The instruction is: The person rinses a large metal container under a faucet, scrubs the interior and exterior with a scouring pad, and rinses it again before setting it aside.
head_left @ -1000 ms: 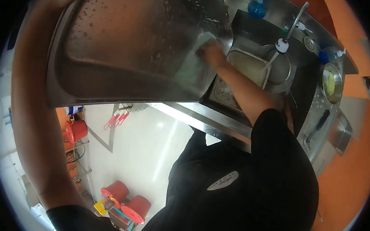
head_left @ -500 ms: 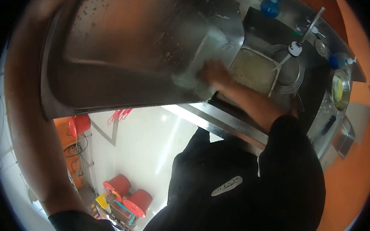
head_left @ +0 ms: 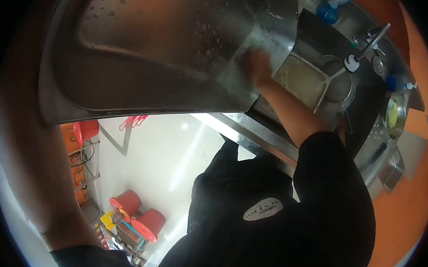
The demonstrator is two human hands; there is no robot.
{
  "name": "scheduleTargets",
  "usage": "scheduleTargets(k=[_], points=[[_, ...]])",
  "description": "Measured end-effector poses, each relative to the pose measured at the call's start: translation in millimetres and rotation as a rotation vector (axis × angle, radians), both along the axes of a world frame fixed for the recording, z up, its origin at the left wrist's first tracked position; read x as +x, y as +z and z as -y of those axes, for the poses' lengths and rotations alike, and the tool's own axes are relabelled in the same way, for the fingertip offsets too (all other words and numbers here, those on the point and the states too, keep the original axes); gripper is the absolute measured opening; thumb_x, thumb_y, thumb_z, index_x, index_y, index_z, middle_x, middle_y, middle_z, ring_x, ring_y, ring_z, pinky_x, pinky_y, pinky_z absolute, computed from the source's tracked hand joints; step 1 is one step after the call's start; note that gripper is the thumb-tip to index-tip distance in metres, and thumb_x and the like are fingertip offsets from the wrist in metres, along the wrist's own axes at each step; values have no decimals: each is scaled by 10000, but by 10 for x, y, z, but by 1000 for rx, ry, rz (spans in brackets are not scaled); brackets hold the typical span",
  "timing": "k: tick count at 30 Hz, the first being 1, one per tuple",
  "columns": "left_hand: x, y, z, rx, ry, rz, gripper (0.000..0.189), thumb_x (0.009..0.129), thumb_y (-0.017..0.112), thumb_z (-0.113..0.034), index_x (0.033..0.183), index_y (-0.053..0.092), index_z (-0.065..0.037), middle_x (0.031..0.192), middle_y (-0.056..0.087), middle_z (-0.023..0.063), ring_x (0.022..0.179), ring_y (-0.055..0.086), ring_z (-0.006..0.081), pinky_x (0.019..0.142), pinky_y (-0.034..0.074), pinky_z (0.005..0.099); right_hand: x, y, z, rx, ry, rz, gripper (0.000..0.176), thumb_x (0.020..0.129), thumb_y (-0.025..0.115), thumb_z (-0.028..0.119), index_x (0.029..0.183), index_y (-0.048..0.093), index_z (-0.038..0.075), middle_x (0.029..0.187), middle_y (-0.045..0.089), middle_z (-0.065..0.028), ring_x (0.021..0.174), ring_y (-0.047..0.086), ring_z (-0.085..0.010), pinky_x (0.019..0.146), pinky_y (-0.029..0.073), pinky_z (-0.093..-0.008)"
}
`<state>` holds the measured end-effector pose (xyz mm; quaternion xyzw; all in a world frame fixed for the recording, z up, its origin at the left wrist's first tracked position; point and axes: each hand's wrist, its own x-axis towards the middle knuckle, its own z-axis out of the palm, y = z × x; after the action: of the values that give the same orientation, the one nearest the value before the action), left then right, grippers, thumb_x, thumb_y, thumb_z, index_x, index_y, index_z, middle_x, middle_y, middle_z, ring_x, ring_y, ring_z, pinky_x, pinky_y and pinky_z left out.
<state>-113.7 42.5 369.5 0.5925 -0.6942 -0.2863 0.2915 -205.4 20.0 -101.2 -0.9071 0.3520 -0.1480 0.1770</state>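
Observation:
A large, wet metal pan (head_left: 143, 88) with rounded corners is tilted up across the upper left, its inside toward me. My right hand (head_left: 257, 67) is bunched closed against the inner face near its right end, blurred by motion. What the fingers hold is hidden. Pale greenish suds or film (head_left: 236, 76) lie around the hand. My left forearm runs up along the pan's left side, and the left hand is beyond the dark edge of the view. Right of the pan, a rectangular tray of cloudy water (head_left: 301, 80) stands in the sink (head_left: 320, 37).
A faucet (head_left: 352, 62) reaches over the sink, beside a round strainer (head_left: 339, 89). Blue pump bottles (head_left: 328, 13) stand behind. A metal bowl (head_left: 395, 116) with something yellow-green, a black-handled tool (head_left: 378, 154) and a small metal pan (head_left: 392, 169) lie right. Red buckets (head_left: 148, 224) stand lower left.
My right hand has moved up and slightly right along the pan's inner face. The pan's right end appears farther right, and the whole view has shifted somewhat.

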Motion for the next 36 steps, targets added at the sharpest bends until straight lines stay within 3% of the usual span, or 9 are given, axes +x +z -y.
scheduleTargets(k=[9,13,17,19,22,26,30,33,36], points=[[-88,-15,-48,-131,207,274,466,763,427,108,1184,599,8,1002,655,95,830,625,121,754,506,259,-49,275,301,-150,27,-97,153,801,586,230,868,690,139,946,591,-101,964,558,-308,881,428,-444],[-70,99,-6,-66,244,317,495,749,424,99,1206,588,-1,975,656,83,820,619,117,746,498,266,-52,137,-230,30,246,91,183,828,565,235,895,701,132,963,614,-139,942,568,-337,814,480,-449],[-54,119,3,-25,226,268,512,737,429,100,1214,585,-5,976,655,80,823,619,123,748,497,267,166,91,-473,326,181,-100,196,852,568,273,914,710,152,966,612,-166,950,578,-331,828,479,-452],[-51,110,-1,-13,226,254,521,732,432,101,1218,583,-7,977,655,79,824,619,126,748,496,267,-36,312,-424,273,489,-77,215,858,574,305,910,714,150,1010,599,-168,1022,562,-309,850,457,-448],[-23,104,-24,4,231,261,534,723,435,102,1224,580,-10,978,654,76,826,619,130,750,496,268,-450,572,-9,167,524,-120,237,852,580,310,938,716,136,1106,565,-154,1113,508,-301,896,402,-440],[-80,71,-4,-27,249,285,570,693,437,109,1231,582,-12,994,653,79,850,625,148,772,495,273,-483,521,882,-210,110,-259,343,868,502,171,1182,636,147,1206,491,-142,1161,421,-303,942,326,-419],[-236,63,-32,-48,224,182,546,704,430,106,1211,595,-9,1029,653,99,885,631,152,796,494,280,-599,273,566,-160,-86,-24,406,867,480,122,1254,597,157,1210,471,-136,1175,408,-286,948,320,-441],[-157,91,1,-51,224,211,531,718,434,105,1211,596,-8,1045,652,106,893,633,152,802,495,279,-805,299,130,-65,329,90,405,872,481,129,1264,585,131,1179,491,-146,1149,425,-307,949,327,-443],[-180,47,-6,-19,223,143,526,731,445,98,1226,589,-9,1035,652,97,892,632,144,800,494,268,-820,483,485,-84,289,-85,397,872,491,140,1257,589,131,1157,508,-153,1126,449,-314,945,337,-447]])
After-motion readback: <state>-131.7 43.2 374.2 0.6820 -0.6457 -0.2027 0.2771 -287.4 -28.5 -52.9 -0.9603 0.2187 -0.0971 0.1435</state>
